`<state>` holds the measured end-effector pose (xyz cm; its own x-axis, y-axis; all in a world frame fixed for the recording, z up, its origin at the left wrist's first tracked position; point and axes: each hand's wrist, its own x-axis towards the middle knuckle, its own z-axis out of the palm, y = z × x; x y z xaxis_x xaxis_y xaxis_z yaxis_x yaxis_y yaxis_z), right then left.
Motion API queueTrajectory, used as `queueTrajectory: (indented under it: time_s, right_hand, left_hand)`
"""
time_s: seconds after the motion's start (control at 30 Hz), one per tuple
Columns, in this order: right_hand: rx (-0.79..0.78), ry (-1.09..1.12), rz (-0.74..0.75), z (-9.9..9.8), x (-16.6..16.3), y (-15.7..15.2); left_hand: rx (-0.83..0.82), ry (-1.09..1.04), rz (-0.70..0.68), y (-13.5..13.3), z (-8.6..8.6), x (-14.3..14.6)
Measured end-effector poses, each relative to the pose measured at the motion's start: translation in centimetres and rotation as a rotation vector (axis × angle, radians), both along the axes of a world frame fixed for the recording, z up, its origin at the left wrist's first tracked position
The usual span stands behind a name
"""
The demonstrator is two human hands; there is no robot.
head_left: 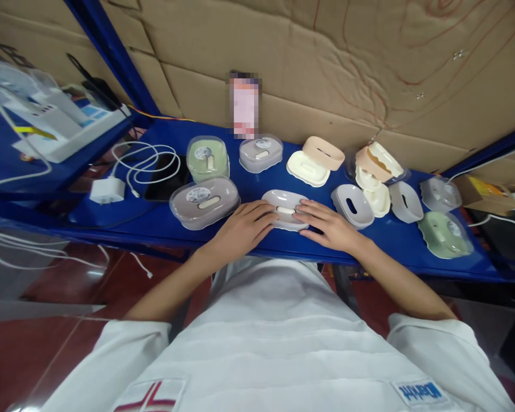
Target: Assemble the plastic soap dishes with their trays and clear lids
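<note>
A shallow grey oval soap dish (285,199) with a cream bar-shaped piece (285,210) in its middle lies on the blue table near the front edge. My left hand (249,226) holds its left end, the fingers closed together along the rim. From the other side my right hand (326,224) holds the right end, fingertips on the dish close to the cream piece and the thumb lower. Left of my left hand sits a grey dish under a clear cover (203,201). To the right of my right hand stands a grey slotted shell (352,206).
Behind are a green covered dish (208,159), another grey covered one (261,153), a cream tray (308,168) and a peach slotted shell (324,153). More parts crowd the right. A phone-like screen (244,106) leans on the cardboard. A white charger (107,189) with coiled cable lies left.
</note>
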<state>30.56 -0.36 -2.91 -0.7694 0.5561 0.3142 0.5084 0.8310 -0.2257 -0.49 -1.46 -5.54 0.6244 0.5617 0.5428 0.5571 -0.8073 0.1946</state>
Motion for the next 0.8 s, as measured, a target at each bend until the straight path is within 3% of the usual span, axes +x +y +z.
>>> queueTrajectory:
  time_s: [0.07,0.13,0.3,0.4,0.47,0.6,0.8]
  right_hand:
    - [0.038,-0.047,-0.027,1.1,0.6,0.6]
    - [0.098,-0.074,-0.166,2.9,2.2,2.0]
    - [0.198,-0.137,-0.821,7.2,9.0,7.5]
    - [0.234,-0.094,-1.148,7.2,12.3,9.6]
    - [0.143,-0.077,-1.327,6.3,13.8,9.8]
    - [-0.064,-0.065,-1.456,4.7,15.9,9.7]
    - [-0.064,0.018,-1.514,4.6,17.9,10.9]
  left_hand:
    - [0.005,0.001,-0.003,0.0,-0.1,-0.1]
    - [0.004,0.006,-0.004,0.0,0.0,-0.1]
    - [-0.009,0.000,-0.003,-0.1,0.0,0.0]
    - [-0.036,-0.011,-0.004,-0.1,0.0,-0.1]
    - [-0.038,-0.003,-0.001,-0.1,0.0,-0.1]
    - [-0.033,0.009,-0.001,-0.2,0.2,-0.2]
    - [-0.078,-0.014,-0.007,-0.2,0.1,-0.3]
